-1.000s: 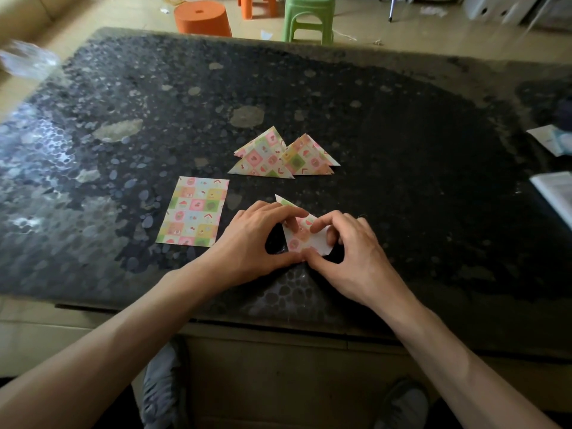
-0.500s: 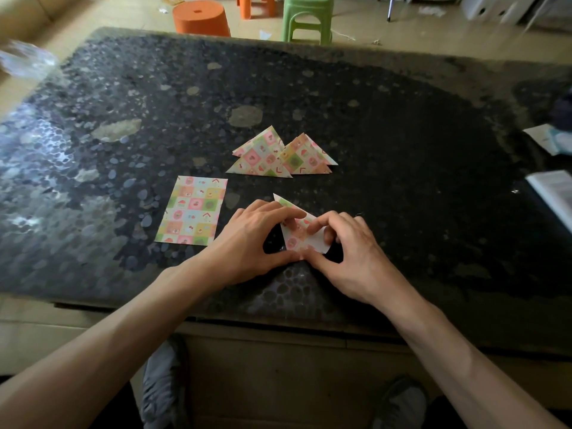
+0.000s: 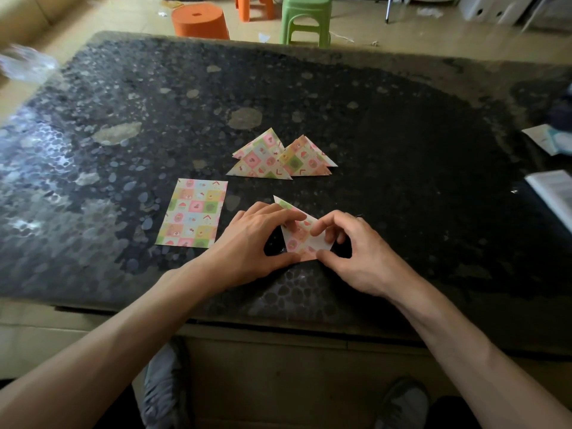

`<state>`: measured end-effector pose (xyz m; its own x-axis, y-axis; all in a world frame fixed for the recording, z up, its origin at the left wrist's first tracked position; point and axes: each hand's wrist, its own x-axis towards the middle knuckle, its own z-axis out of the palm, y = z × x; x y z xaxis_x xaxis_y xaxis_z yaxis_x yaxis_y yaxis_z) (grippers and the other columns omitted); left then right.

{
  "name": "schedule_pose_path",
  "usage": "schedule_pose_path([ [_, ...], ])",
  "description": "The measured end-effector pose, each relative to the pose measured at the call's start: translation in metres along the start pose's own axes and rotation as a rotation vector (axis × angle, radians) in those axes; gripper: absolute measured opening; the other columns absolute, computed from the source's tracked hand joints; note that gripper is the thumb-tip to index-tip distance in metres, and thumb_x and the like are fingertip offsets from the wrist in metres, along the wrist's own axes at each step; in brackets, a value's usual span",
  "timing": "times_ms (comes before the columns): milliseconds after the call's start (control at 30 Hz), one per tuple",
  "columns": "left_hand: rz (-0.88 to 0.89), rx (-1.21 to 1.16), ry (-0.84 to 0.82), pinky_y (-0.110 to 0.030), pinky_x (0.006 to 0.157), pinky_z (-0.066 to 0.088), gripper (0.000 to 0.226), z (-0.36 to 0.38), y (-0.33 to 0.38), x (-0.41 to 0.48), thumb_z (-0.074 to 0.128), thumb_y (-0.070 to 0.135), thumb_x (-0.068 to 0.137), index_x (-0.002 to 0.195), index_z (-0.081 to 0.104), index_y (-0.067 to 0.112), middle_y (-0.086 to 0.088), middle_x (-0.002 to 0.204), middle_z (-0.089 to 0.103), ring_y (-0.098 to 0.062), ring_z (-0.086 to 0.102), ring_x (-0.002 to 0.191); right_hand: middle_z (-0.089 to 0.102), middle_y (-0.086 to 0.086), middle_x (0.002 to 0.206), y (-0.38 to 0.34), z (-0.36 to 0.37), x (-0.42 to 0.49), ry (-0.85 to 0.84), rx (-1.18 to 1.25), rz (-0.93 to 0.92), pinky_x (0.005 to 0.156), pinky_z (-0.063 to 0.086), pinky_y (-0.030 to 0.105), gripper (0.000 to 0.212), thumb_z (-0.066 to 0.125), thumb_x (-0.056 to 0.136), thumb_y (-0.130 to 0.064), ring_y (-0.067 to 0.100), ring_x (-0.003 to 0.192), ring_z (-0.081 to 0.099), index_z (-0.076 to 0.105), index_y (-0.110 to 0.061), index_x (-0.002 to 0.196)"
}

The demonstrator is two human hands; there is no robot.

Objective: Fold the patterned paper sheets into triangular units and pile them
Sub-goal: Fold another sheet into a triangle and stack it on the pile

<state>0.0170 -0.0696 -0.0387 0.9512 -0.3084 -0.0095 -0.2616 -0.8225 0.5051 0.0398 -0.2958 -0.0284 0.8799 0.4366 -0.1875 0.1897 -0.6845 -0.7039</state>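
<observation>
The left grip (image 3: 247,243) and right grip (image 3: 356,252) both pinch the paper (image 3: 301,239). Each has a curled forefinger on top and a thumb at the near edge, holding it down on the surface (image 3: 402,150) close to the front edge. The paper is part-folded: 1 point sticks out beyond the left grip's knuckles, and its white underside shows by the right forefinger.

Set against the pictures from 1 s and 0.5 s ago, almost nothing has shifted, and both grips keep the same hold in the same spot. I judge that a crease is being pressed in rather than a new fold begun, so this unit is not yet finished.

Just left of the left grip lies 1 flat sheet (image 3: 192,212), unfolded. Farther back, apart from the grips, the finished triangles (image 3: 278,157) lie in 2 overlapping heaps that touch; I cannot count how many are in each.

No container is in use: the triangles and the sheet lie straight on the surface.
</observation>
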Motion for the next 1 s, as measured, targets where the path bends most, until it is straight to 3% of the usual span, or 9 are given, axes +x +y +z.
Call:
schedule_pose_path([
  [167, 0.004, -0.002, 0.005, -0.038, 0.104, 0.04, 0.067, 0.001, 0.0, -0.001, 0.074, 0.052, 0.086, 0.146, 0.051, 0.033, 0.015, 0.133, 0.058, -0.011, 0.045, 0.129, 0.061, -0.01, 0.101, 0.002, -0.006, 0.002, -0.015, 0.072, 0.015, 0.083, 0.047, 0.024, 0.037, 0.077, 0.087, -0.011, 0.007, 0.094, 0.057, 0.062, -0.039, 0.107],
  [300, 0.003, -0.014, 0.002, -0.04, 0.107, 0.039, 0.069, -0.001, 0.001, -0.002, 0.075, 0.05, 0.086, 0.148, 0.049, 0.033, 0.015, 0.133, 0.058, -0.01, 0.043, 0.131, 0.06, -0.01, 0.102, 0.001, -0.007, 0.002, -0.015, 0.044, 0.019, 0.085, 0.048, 0.024, 0.036, 0.075, 0.087, -0.013, 0.006, 0.095, 0.056, 0.062, -0.039, 0.108],
  [400, -0.002, -0.056, -0.024, -0.045, 0.11, 0.039, 0.073, -0.002, -0.002, -0.002, 0.077, 0.048, 0.086, 0.15, 0.046, 0.032, 0.015, 0.133, 0.058, -0.01, 0.043, 0.133, 0.058, -0.013, 0.101, -0.001, -0.005, 0.002, -0.008, 0.049, 0.038, 0.081, 0.045, 0.023, 0.03, 0.079, 0.087, -0.031, 0.005, 0.097, 0.053, 0.061, -0.04, 0.109],
  [500, -0.008, -0.08, -0.022, -0.048, 0.112, 0.038, 0.073, -0.003, -0.003, -0.003, 0.077, 0.047, 0.086, 0.151, 0.046, 0.033, 0.014, 0.135, 0.057, -0.01, 0.042, 0.135, 0.052, -0.017, 0.1, -0.004, 0.005, 0.001, 0.048, -0.05, 0.043, 0.076, 0.04, 0.021, 0.038, 0.078, 0.083, -0.054, 0.003, 0.098, 0.047, 0.058, -0.04, 0.111],
  [600, -0.013, -0.093, -0.032, -0.047, 0.114, 0.036, 0.075, -0.002, -0.002, -0.003, 0.075, 0.05, 0.084, 0.151, 0.046, 0.033, 0.014, 0.137, 0.056, -0.011, 0.04, 0.137, 0.047, -0.019, 0.102, -0.006, 0.017, 0.001, 0.115, -0.145, 0.014, 0.084, 0.041, 0.025, 0.045, 0.077, 0.079, -0.062, 0.005, 0.098, 0.043, 0.058, -0.039, 0.113],
  [900, 0.001, -0.091, -0.028, -0.045, 0.111, 0.038, 0.075, -0.003, -0.002, -0.003, 0.07, 0.056, 0.082, 0.15, 0.046, 0.034, 0.016, 0.134, 0.056, -0.01, 0.041, 0.135, 0.049, -0.019, 0.098, -0.006, 0.013, 0.0, 0.126, -0.061, 0.022, 0.084, 0.042, 0.025, 0.039, 0.081, 0.084, -0.044, 0.001, 0.096, 0.045, 0.056, -0.04, 0.113],
  [1000, 0.005, -0.09, -0.041, -0.048, 0.111, 0.039, 0.075, -0.004, -0.004, -0.002, 0.079, 0.045, 0.084, 0.15, 0.044, 0.037, 0.021, 0.128, 0.056, -0.007, 0.042, 0.132, 0.055, -0.015, 0.1, -0.003, 0.002, 0.0, 0.059, 0.041, 0.053, 0.082, 0.045, 0.021, 0.042, 0.082, 0.086, -0.028, 0.003, 0.097, 0.053, 0.055, -0.042, 0.114],
])
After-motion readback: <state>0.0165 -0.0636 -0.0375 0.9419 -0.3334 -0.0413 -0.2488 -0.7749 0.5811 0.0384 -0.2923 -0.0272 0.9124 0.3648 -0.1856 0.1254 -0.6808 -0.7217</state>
